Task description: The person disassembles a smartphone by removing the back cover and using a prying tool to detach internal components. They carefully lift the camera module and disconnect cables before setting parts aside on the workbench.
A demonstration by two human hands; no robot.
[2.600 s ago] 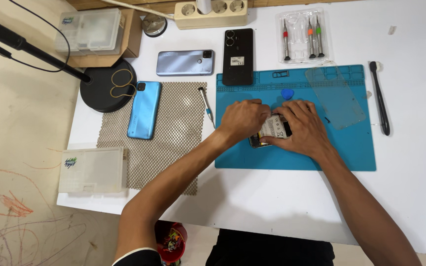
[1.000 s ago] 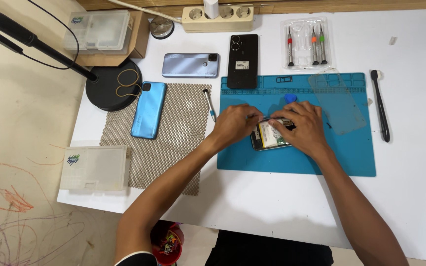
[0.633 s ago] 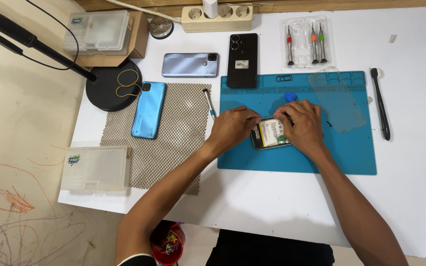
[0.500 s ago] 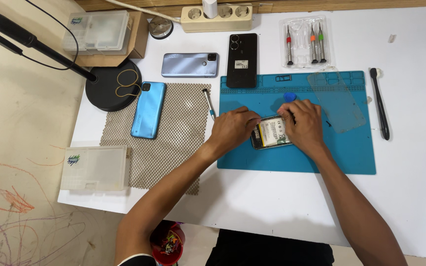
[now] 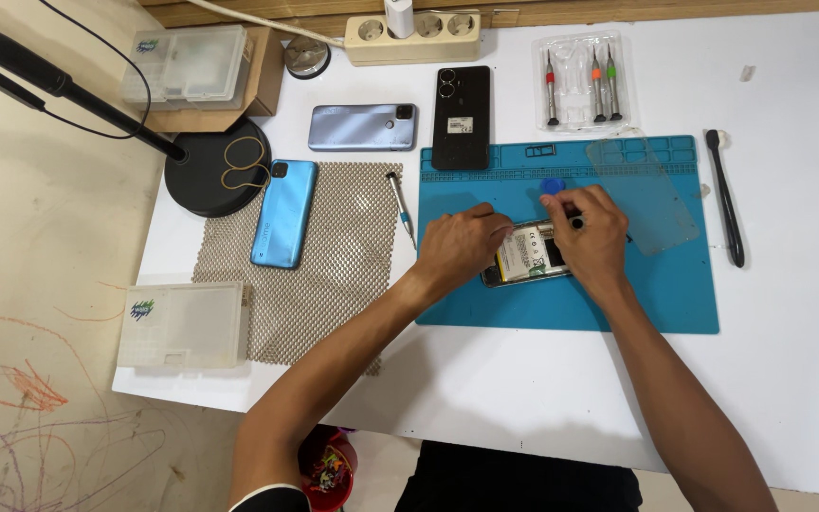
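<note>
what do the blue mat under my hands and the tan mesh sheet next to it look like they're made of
Blue mat: probably silicone or soft rubber, matte, with moulded ridges and compartments along its top edge. Tan mesh sheet: likely foamy non-slip rubber or PVC, open grid, dull, lying limp.

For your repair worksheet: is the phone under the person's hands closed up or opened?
Opened: the phone lies on the blue mat with its battery and inner parts exposed.
</note>
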